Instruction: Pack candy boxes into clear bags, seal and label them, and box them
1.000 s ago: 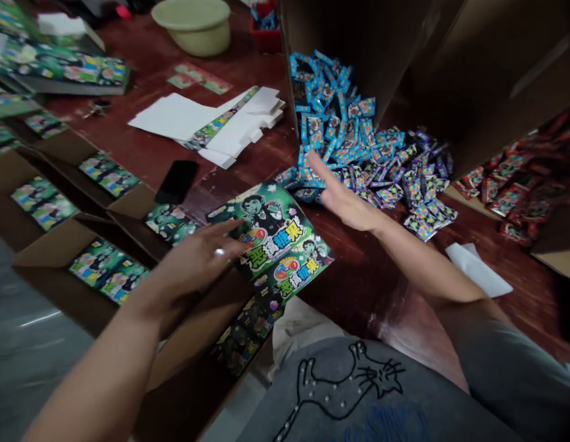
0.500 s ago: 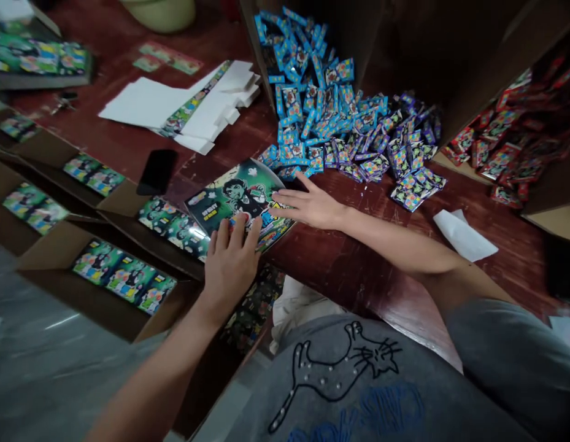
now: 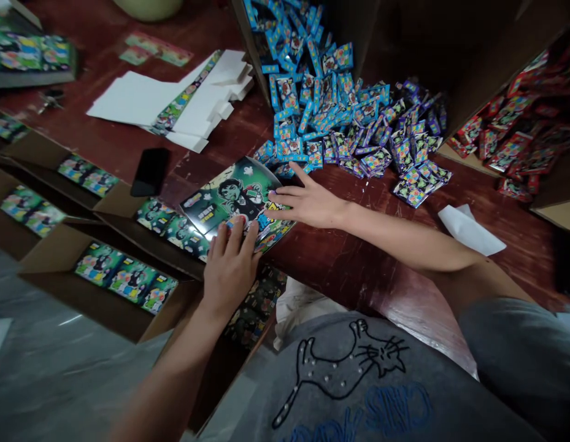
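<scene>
While resting both hands on green printed sheet (image 3: 238, 187) at edge of counter (image 3: 349, 258), recommend even, light pressure — expecting some spring-back from curved far edge. Observed left hand (image 3: 232, 267) open, fingers extended over near part, gripping nothing; right hand (image 3: 310, 205) likewise open, fingers over right edge, without grip. Checked cardboard box (image 3: 123, 322), left: found green packs (image 3: 130, 281), three faces showing in row. Noted blue sachets (image 3: 307, 101) beside purple sachets (image 3: 381, 144), heaped at mouth of tall carton (image 3: 487, 67) — interior too dark to tell.

Tabletop (image 3: 333, 258): passable at four o'clock from green card (image 3: 242, 189).
Candy (image 3: 307, 120): blocking one o'clock.
Phone (image 3: 150, 172): in the way at ten o'clock.
Carton walls (image 3: 88, 296): raised at eight.
</scene>
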The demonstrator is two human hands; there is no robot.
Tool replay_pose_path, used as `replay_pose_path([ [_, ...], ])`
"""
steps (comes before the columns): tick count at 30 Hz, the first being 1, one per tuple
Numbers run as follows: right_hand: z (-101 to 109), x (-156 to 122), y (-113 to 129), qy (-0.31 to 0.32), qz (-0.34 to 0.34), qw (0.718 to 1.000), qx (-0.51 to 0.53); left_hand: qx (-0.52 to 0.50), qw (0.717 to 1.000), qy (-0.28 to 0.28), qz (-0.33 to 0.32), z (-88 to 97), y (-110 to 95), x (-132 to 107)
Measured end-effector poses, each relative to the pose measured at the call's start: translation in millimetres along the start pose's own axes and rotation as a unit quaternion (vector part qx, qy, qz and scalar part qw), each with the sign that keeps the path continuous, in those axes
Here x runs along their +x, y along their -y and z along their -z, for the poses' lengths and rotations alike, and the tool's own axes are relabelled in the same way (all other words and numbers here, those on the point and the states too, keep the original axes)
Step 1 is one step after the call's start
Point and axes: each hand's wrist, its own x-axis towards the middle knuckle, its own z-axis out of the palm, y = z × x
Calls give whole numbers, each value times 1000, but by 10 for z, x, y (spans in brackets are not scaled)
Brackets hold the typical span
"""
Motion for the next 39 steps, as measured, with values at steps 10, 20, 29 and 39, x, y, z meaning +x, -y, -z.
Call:
replay_pose_path([
  [10,34,47,70,73,-21,996,54,-51,998,11,-23,118,145,5],
  [20,69,41,81,91,-2,995,38,-23,1000,6,-17,130,90,-16],
  [29,98,17,-49,112,18,990,87,-28,999,-1,-22,114,98,-3],
  [39,66,-89,15,53,22,997,57,-28,1000,9,-5,94,35,-16],
])
